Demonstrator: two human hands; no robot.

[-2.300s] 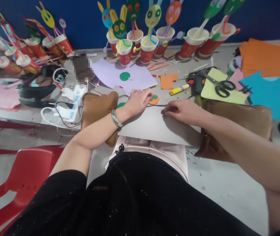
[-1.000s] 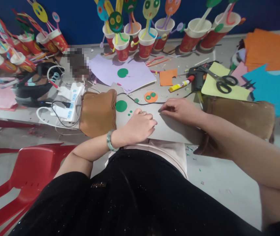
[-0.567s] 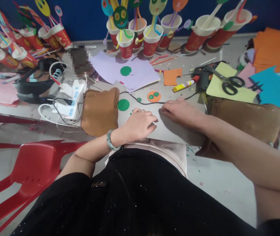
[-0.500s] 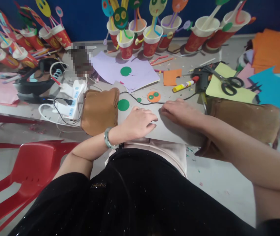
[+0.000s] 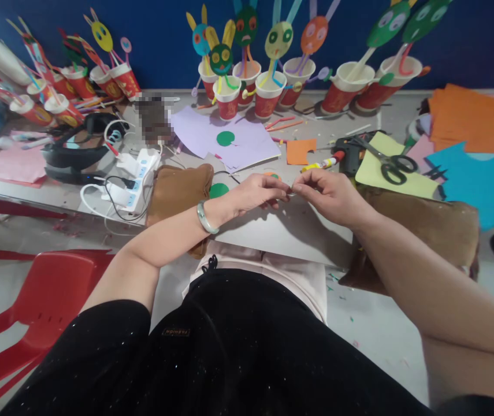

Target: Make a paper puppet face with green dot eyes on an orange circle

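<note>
My left hand (image 5: 257,193) and my right hand (image 5: 331,193) meet over the front of the table, fingertips pinched together. Whatever small thing lies between them is too tiny to name. Just behind my left fingers, an orange paper disc (image 5: 269,174) with green on it shows only its top edge. A green paper circle (image 5: 218,190) lies left of my left hand, partly covered by it. Beyond my right hand is a yellow tube with a red cap (image 5: 322,162), beside an orange paper square (image 5: 299,152) with a notch cut out.
Lavender paper (image 5: 251,138) bears another green circle. Scissors (image 5: 385,162) rest on yellow paper at the right, near blue sheets (image 5: 481,185). Red paper cups (image 5: 268,95) with paper figures line the back. A power strip (image 5: 138,179) and brown pads (image 5: 177,188) flank my place.
My hands have come together at the fingertips, both pinching now. My left hand has moved right and slightly up, across the orange disc. The head view has tilted upward.
</note>
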